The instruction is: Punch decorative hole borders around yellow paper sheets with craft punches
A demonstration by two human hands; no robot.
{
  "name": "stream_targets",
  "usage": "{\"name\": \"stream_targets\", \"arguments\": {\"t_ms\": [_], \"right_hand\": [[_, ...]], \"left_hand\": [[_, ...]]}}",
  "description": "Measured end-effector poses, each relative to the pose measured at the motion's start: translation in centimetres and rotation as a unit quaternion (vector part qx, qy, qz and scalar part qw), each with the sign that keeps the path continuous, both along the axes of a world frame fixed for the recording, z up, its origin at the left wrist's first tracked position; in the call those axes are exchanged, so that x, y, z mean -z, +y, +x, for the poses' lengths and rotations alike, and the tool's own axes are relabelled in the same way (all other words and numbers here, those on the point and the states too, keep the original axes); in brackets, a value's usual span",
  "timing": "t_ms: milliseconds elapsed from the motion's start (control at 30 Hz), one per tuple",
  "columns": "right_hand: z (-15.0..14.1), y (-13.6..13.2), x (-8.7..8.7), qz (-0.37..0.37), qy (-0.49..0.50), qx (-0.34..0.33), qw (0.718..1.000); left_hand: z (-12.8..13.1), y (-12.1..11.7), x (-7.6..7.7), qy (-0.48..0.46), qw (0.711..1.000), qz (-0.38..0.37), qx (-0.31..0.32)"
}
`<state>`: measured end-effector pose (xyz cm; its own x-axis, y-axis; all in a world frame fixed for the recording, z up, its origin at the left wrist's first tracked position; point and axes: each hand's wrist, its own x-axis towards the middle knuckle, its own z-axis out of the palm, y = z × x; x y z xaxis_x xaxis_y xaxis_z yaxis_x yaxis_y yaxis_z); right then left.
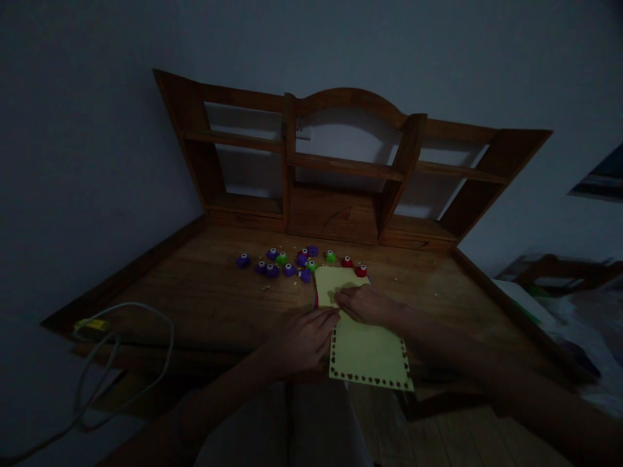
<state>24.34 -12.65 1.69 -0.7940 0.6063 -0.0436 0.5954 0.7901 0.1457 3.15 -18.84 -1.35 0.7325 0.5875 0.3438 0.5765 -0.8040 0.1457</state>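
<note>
A pale yellow sheet of paper (370, 355) with a dark patterned border lies on the desk, its near end reaching past the desk's front edge. My left hand (307, 336) is closed at the paper's left edge, fingers pressed together. Across the paper's middle, my right hand (365, 305) is bent with its fingertips together on the surface; a small blurred patch shows by the tips, and I cannot make out what it is. Red and purple edges peek out beneath the paper. One red one-eyed toy (361, 270) touches its far right corner.
Several purple one-eyed toys (272, 271), green toys (329, 256) and another red toy (347, 261) stand beyond the paper among pale crumbs. A wooden shelf unit (335, 217) closes off the back of the desk (204, 292). A white cable (170, 331) loops at the left.
</note>
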Motion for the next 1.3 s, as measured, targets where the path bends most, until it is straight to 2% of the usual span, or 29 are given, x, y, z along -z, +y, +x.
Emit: {"name": "stream_targets", "arguments": {"t_ms": [233,433,633,933,1300], "right_hand": [[0.0,-0.1,1.0,-0.026,0.067,0.025,0.997],[0.0,-0.1,1.3,-0.037,0.087,0.056,0.994],[1.3,-0.5,1.3,-0.038,0.121,0.102,0.987],[2.1,-0.6,1.8,0.008,0.093,0.058,0.994],[2.1,-0.3,2.5,0.0,0.137,0.045,0.99]], "left_hand": [[0.1,0.1,0.0,-0.009,1.0,-0.021,0.002],[0.1,0.0,-0.3,-0.014,1.0,-0.022,0.002],[0.1,0.1,0.1,-0.021,1.0,-0.016,0.002],[0.1,0.2,0.6,-0.013,1.0,-0.008,-0.004],[0.0,0.5,1.1,0.0,1.0,-0.002,0.02]]}}
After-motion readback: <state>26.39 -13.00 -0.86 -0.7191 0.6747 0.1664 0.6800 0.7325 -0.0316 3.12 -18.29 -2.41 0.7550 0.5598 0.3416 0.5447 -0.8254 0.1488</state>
